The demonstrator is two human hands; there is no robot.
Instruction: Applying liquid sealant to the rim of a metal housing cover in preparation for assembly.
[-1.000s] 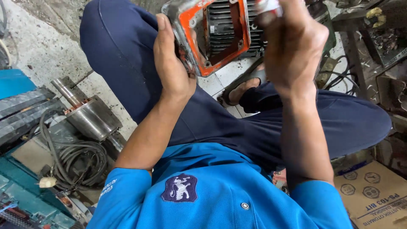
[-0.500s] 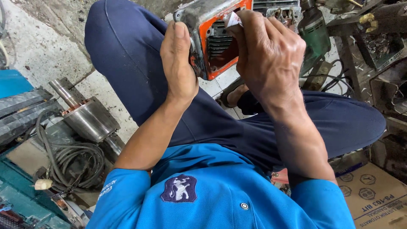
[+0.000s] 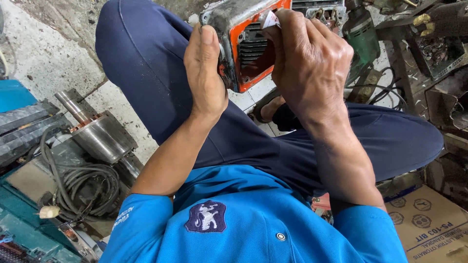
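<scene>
A dirty grey machine housing with an orange rim (image 3: 242,41) is held up above my lap, its open side showing dark ribbed metal inside. My left hand (image 3: 207,73) grips the housing's left edge, thumb along its side. My right hand (image 3: 307,61) is pressed against the right of the opening, fingers closed on a small white scrap (image 3: 269,19) that touches the orange rim. Most of the housing's right side is hidden behind this hand.
A steel rotor with a shaft (image 3: 95,134) and a coiled black cable (image 3: 80,182) lie at the left, beside teal equipment (image 3: 24,234). A cardboard box (image 3: 431,226) sits at lower right. A green power tool (image 3: 360,29) and cluttered metal parts stand behind.
The housing and both hands have come lower and closer in view. My right hand has slid down from the top of the housing onto its open orange-rimmed face.
</scene>
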